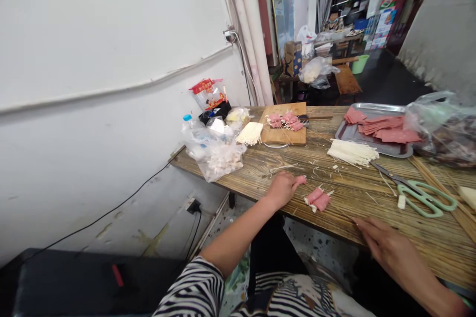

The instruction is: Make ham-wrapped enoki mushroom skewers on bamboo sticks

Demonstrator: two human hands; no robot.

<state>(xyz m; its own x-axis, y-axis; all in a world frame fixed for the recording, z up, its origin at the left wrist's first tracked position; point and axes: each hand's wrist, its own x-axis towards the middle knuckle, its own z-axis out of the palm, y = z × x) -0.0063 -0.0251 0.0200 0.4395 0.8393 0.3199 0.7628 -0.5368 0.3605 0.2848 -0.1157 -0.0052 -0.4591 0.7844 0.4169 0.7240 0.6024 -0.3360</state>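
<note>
My left hand is closed around a pink meat roll, and white enoki tips stick out of its far end. Two more enoki rolls lie side by side on the wooden table, just right of that hand. Near the table's front edge, my right hand has its fingers pressed together on a thin bamboo skewer that points toward the rolls. Beyond the hands lies a bunch of enoki mushrooms. Green-handled scissors rest to the right.
Pink meat slices fill a metal tray. Skewered rolls lie on a cutting board, with more enoki alongside. Plastic bags sit at the left end; loose skewers and a filled bag are right.
</note>
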